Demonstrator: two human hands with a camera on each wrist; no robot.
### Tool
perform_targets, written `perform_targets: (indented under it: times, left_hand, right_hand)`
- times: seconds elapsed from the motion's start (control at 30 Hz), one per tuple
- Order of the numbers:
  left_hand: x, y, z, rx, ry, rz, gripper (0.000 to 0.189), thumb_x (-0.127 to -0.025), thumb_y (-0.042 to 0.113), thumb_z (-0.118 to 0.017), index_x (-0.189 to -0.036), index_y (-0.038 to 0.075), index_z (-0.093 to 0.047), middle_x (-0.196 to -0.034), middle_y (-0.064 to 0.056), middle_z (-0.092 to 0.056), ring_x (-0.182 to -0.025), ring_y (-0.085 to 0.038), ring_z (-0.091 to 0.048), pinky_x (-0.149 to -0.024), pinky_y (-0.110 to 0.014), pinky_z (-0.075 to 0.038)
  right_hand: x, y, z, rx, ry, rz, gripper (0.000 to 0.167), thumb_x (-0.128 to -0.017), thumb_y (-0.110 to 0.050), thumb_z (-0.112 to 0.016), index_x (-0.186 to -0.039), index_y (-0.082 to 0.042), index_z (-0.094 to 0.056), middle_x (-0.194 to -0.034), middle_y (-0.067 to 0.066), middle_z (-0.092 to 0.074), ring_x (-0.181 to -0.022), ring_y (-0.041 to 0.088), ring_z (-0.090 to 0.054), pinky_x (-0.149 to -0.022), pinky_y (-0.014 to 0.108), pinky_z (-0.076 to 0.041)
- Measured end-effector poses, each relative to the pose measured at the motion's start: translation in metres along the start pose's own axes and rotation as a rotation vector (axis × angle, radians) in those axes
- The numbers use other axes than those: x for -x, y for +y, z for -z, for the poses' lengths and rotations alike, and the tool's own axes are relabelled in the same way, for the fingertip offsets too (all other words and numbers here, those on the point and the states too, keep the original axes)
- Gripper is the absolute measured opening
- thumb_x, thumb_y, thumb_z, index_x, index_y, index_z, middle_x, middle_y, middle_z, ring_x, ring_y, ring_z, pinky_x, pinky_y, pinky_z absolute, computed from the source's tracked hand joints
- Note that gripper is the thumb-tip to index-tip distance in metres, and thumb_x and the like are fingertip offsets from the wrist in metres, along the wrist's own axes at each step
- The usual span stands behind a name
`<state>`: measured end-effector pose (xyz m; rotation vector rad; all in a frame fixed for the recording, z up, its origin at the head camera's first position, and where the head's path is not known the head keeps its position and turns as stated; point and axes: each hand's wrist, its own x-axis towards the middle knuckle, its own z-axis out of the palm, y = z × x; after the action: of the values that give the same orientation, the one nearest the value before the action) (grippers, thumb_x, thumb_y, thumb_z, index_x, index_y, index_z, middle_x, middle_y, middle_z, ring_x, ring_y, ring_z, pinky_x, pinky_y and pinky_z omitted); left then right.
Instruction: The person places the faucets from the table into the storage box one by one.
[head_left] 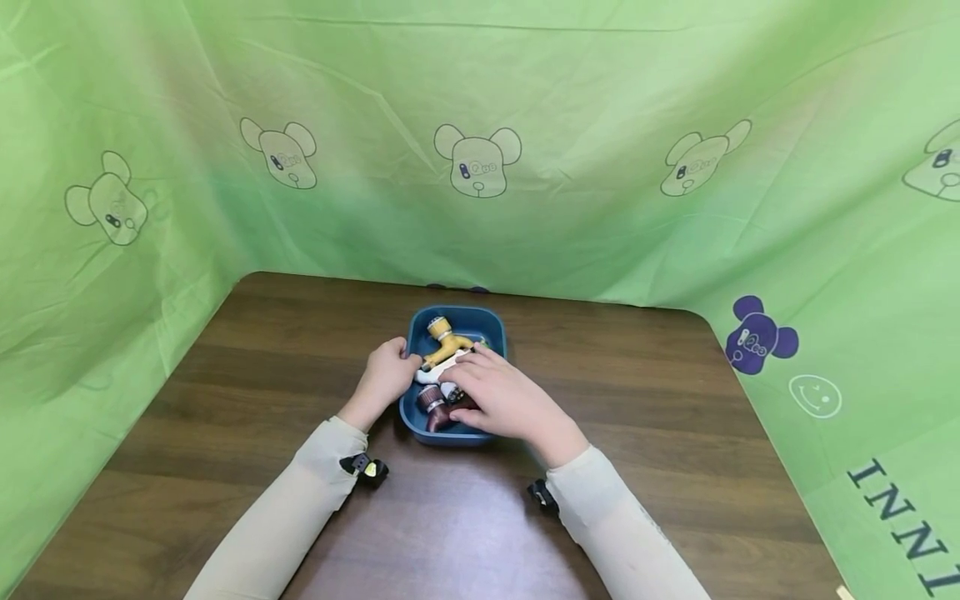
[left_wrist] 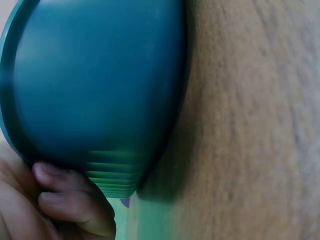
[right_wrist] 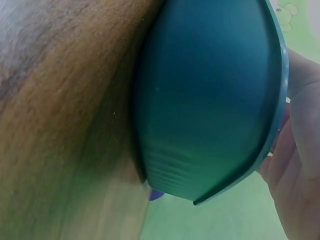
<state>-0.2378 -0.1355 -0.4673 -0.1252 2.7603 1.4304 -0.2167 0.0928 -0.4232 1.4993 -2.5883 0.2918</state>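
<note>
A blue plastic bin (head_left: 453,439) stands on the table, holding several bent pieces with ribbed caps. Among them are a yellow piece (head_left: 447,342), a white piece (head_left: 433,374) and a dark brown piece (head_left: 437,414) with a silver band. My left hand (head_left: 388,372) grips the bin's left rim; in the left wrist view its fingers (left_wrist: 75,205) curl beneath that rim. Over the bin's right side reaches my right hand (head_left: 510,398), fingers spread across the white piece and thumb apart near the brown one. This hand hides part of the contents.
The brown wooden table (head_left: 637,467) extends around the bin on all sides. Green cloth (head_left: 570,225) printed with bear heads hangs behind the table and along both sides. Black wrist cameras sit on the left cuff (head_left: 330,450) and right cuff (head_left: 585,475).
</note>
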Motion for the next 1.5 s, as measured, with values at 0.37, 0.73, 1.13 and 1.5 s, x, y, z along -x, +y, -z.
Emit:
perform_targets:
  times: [0.37, 0.73, 1.13, 1.5]
  left_hand:
    - [0.002, 0.001, -0.001, -0.006, -0.011, 0.014, 0.025, -0.095, 0.019, -0.061, -0.077, 0.009, -0.048, -0.067, -0.003, -0.041, -0.067, -0.024, -0.05, -0.057, -0.031, -0.036]
    - [0.002, 0.002, 0.0, -0.015, -0.001, 0.002, 0.027, -0.096, 0.019, -0.061, -0.075, 0.01, -0.046, -0.067, -0.002, -0.04, -0.066, -0.023, -0.05, -0.057, -0.031, -0.036]
    - [0.002, 0.001, 0.0, -0.019, 0.002, 0.001, 0.026, -0.095, 0.02, -0.061, -0.075, 0.011, -0.046, -0.067, -0.002, -0.041, -0.068, -0.023, -0.051, -0.058, -0.03, -0.037]
    - [0.001, 0.001, 0.0, -0.022, 0.003, -0.005, 0.025, -0.094, 0.021, -0.061, -0.075, 0.011, -0.047, -0.067, -0.002, -0.042, -0.069, -0.023, -0.051, -0.058, -0.031, -0.037]
  right_hand:
    - [0.008, -0.002, 0.005, 0.003, 0.019, -0.027, 0.046, -0.091, -0.033, -0.076, -0.129, -0.015, -0.059, -0.127, 0.001, -0.067, -0.133, 0.023, -0.054, -0.122, 0.054, -0.026]
    - [0.016, 0.0, 0.008, 0.004, 0.039, -0.057, 0.05, -0.092, -0.036, -0.075, -0.133, -0.013, -0.059, -0.13, 0.001, -0.067, -0.134, 0.03, -0.054, -0.123, 0.052, -0.024]
    - [0.026, 0.004, 0.011, 0.034, 0.053, -0.076, 0.05, -0.093, -0.038, -0.073, -0.133, -0.013, -0.059, -0.132, 0.001, -0.066, -0.133, 0.026, -0.053, -0.123, 0.05, -0.024]
    - [0.034, 0.007, 0.016, 0.029, 0.074, -0.084, 0.052, -0.093, -0.039, -0.073, -0.135, -0.012, -0.06, -0.133, 0.002, -0.065, -0.133, 0.029, -0.054, -0.124, 0.049, -0.022]
